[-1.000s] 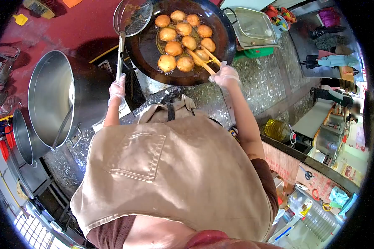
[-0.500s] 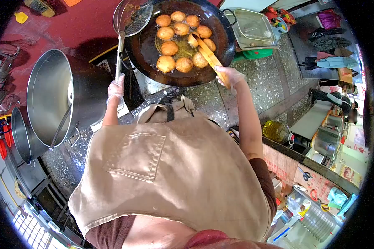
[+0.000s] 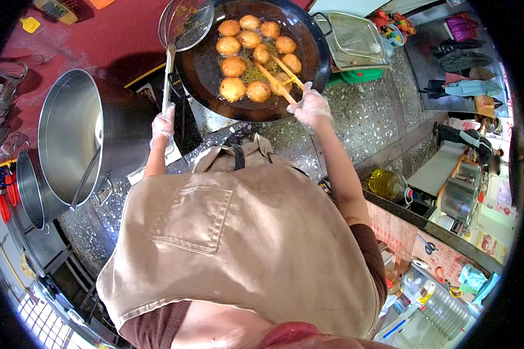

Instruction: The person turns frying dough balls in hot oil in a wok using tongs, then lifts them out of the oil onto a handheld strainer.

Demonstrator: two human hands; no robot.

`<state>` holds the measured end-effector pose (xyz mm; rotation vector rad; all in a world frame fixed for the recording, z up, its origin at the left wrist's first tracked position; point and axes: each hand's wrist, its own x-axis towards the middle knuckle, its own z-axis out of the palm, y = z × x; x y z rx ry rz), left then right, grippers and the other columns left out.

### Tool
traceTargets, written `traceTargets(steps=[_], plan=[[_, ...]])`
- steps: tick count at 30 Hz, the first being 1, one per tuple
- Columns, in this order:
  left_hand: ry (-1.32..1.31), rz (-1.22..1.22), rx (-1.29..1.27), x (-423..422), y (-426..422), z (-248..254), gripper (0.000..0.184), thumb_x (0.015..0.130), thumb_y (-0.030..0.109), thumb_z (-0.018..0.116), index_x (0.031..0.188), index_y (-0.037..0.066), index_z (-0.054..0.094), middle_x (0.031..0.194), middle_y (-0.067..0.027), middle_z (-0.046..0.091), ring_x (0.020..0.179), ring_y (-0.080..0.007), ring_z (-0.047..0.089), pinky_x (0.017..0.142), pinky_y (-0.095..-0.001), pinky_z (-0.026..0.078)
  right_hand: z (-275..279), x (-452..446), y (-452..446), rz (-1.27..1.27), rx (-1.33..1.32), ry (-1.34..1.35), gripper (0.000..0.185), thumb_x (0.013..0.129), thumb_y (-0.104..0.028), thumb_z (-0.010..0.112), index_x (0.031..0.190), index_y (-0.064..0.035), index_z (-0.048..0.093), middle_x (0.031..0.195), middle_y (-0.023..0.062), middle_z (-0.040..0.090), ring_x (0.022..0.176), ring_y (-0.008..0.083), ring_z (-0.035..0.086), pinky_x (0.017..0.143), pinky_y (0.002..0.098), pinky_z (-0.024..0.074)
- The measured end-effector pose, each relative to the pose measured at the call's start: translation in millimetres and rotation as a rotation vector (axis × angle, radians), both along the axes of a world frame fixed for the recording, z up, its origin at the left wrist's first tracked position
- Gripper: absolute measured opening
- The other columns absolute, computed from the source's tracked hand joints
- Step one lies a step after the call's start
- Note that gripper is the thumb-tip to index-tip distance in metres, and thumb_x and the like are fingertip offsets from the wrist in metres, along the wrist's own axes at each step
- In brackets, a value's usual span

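Observation:
A dark wok (image 3: pixel 201 78) at the top centre holds oil and several round golden-brown fried balls (image 3: pixel 233 66). My left hand (image 3: pixel 163 124), in a clear plastic glove, is wrapped round the handle of a mesh strainer (image 3: pixel 186 23), whose basket rests over the wok's left rim. My right hand (image 3: pixel 312 107), also gloved, grips wooden tongs (image 3: pixel 272 77) at the wok's lower right. The tongs' arms are spread, with their tips beside one ball (image 3: pixel 261 54) near the middle of the oil.
On the left stand a tall steel pot (image 3: pixel 70 136) with a ladle handle and a smaller pot (image 3: pixel 32 191). A glass tray (image 3: pixel 355 41) lies right of the wok. An oil bottle (image 3: pixel 386 184) is at the right; a person (image 3: pixel 474 141) stands farther off.
My right hand first swung outward with the tongs, then came back left and slightly down. Some balls in the middle shifted left or up. My left hand and the strainer barely moved.

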<state>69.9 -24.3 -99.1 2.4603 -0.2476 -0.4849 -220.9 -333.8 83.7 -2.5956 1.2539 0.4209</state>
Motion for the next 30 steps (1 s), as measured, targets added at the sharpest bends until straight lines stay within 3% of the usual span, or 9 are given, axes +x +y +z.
traceTargets(steps=[6,7,9,17,20,22,24,26,30], plan=[[0.047,0.020,-0.023,2.2,1.3,-4.6,0.060,0.083,0.060,0.056,0.077,0.001,0.058,0.063,-0.0087,0.056,0.051,-0.0191,0.055,0.050,-0.0346,0.044,2.5,-11.9,-12.0,-0.215,0.230,-0.219,0.104,0.063,-0.047,0.077,0.135,0.0110,0.031,0.112,0.0213,0.061,0.103,0.0332,0.059,0.091,0.0375,0.0457],[0.056,0.029,-0.018,2.9,1.5,-6.2,0.060,0.083,0.060,0.056,0.077,0.001,0.058,0.062,-0.0079,0.056,0.051,-0.0183,0.054,0.049,-0.0342,0.044,-2.9,-14.5,-18.2,-0.200,0.092,-0.221,0.100,0.062,-0.048,0.076,0.133,0.0096,0.035,0.109,0.0248,0.061,0.103,0.0362,0.060,0.089,0.0386,0.0462],[0.059,0.032,0.005,2.1,2.7,-7.2,0.059,0.083,0.060,0.056,0.076,0.001,0.057,0.061,-0.0075,0.056,0.048,-0.0183,0.053,0.048,-0.0342,0.043,6.4,-25.4,-29.7,-0.343,0.219,-0.219,0.092,0.062,-0.047,0.075,0.129,0.0057,0.043,0.108,0.0274,0.061,0.103,0.0384,0.060,0.088,0.0399,0.0463],[0.127,0.050,-0.027,-1.1,-0.9,2.7,0.056,0.083,0.058,0.058,0.075,0.003,0.055,0.059,-0.0062,0.053,0.046,-0.0161,0.050,0.044,-0.0330,0.040,37.8,-72.5,-19.2,-0.422,0.286,-0.288,0.082,0.063,-0.045,0.075,0.127,-0.0008,0.049,0.112,0.0242,0.061,0.109,0.0343,0.058,0.092,0.0385,0.0435],[0.110,0.045,-0.074,6.4,5.3,-23.0,0.056,0.083,0.058,0.058,0.074,0.003,0.054,0.059,-0.0058,0.052,0.045,-0.0160,0.049,0.044,-0.0331,0.040,23.6,-83.2,-11.2,-0.415,0.174,-0.283,0.074,0.067,-0.041,0.074,0.124,-0.0003,0.050,0.104,0.0183,0.064,0.095,0.0300,0.062,0.084,0.0370,0.0471],[0.077,0.041,-0.093,3.3,3.1,-14.2,0.056,0.083,0.058,0.058,0.073,0.003,0.053,0.058,-0.0054,0.051,0.045,-0.0159,0.048,0.043,-0.0330,0.039,1.9,-92.1,-5.1,-0.571,0.702,-0.825,0.059,0.072,-0.035,0.071,0.117,-0.0007,0.053,0.091,0.0088,0.063,0.079,0.0198,0.060,0.072,0.0307,0.0480],[0.208,0.026,0.037,-3.4,-3.0,15.3,0.076,0.082,0.067,0.048,0.093,-0.007,0.063,0.089,-0.0270,0.064,0.091,-0.0390,0.063,0.080,-0.0430,0.047,-7.4,-92.8,6.9,-0.638,0.862,-0.938,0.052,0.074,-0.031,0.070,0.113,-0.0012,0.053,0.088,0.0055,0.060,0.074,0.0159,0.057,0.069,0.0277,0.0466],[0.212,0.040,0.052,1.1,-1.8,3.2,0.077,0.082,0.068,0.048,0.094,-0.006,0.063,0.090,-0.0271,0.064,0.091,-0.0394,0.063,0.080,-0.0432,0.047,-21.1,-95.2,14.1,-0.690,1.131,-1.051,0.042,0.075,-0.023,0.066,0.109,-0.0009,0.055,0.087,0.0037,0.059,0.073,0.0130,0.057,0.067,0.0247,0.0464],[0.212,0.048,0.068,1.9,0.0,2.0,0.078,0.081,0.070,0.048,0.096,-0.006,0.063,0.093,-0.0277,0.063,0.095,-0.0397,0.061,0.082,-0.0436,0.046,-33.4,-82.0,30.2,-0.576,1.155,-1.104,0.043,0.073,-0.021,0.065,0.109,0.0005,0.055,0.089,0.0051,0.061,0.076,0.0132,0.059,0.068,0.0253,0.0479]])
